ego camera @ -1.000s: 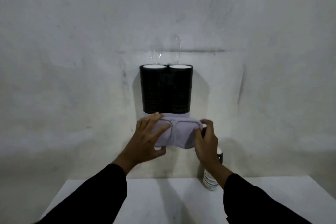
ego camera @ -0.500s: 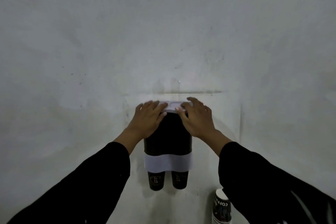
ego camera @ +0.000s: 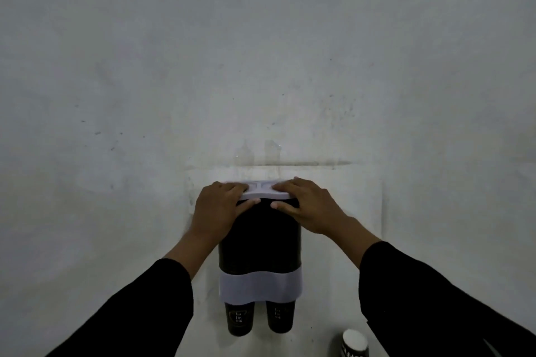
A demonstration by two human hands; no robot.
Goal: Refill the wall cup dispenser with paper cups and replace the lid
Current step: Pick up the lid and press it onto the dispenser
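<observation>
**cupguy:** Dispenser question. It's the dark double tube on the wall, and the white lid is lying across its top. Both hands are on the lid. What could go wrong at this point?

**refill_ron:** Mostly a crooked seat, I'd guess. If one side gets pushed harder than the other, that side could drop in while the other rides up on the rim. Can't tell from this angle whether the far edge against the wall is down at all, since the hands hide most of it. Also, pressing hard on a wall mount might tug the whole thing loose, and a stack that's too tall inside would keep the lid from closing.

**cupguy:** Where's everything relative to the hands?

**refill_ron:** Left hand lies flat over the left end of the lid, fingers together on top and thumb hooked under the near edge. Right hand does the same on the right end. So each one is lightly pinching the lid between fingers and thumb, with a bare strip of lid showing between them. Tube body hangs straight below the palms, with a white band low down and two black cups poking out underneath.

**cupguy:** Spare stack?

**refill_ron:** Leftover cups stand lower right, well apart from both hands.
</observation>
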